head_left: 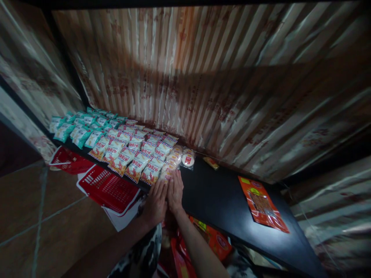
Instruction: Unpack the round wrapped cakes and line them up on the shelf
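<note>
Both my hands meet at the front edge of the black shelf (203,197), side by side. My left hand (157,199) has its fingers bent and close together against the front of a row of round snack packets (171,162) in clear wrappers. Along the right side of the same row, my right hand (175,191) presses with its fingers together. The fingertips partly cover the nearest packets. Just to the left stand rows of white snack bags (135,164) with striped edges. Behind the hands lies one clear packet with a red and white label (188,159).
Teal snack bags (82,135) fill the shelf's left end. A small yellow packet (211,162) lies at the back, an orange snack bag (262,202) on the right. Red baskets (108,189) stand below left; more orange bags (216,239) are below the shelf. Corrugated sheeting (185,77) backs the shelf.
</note>
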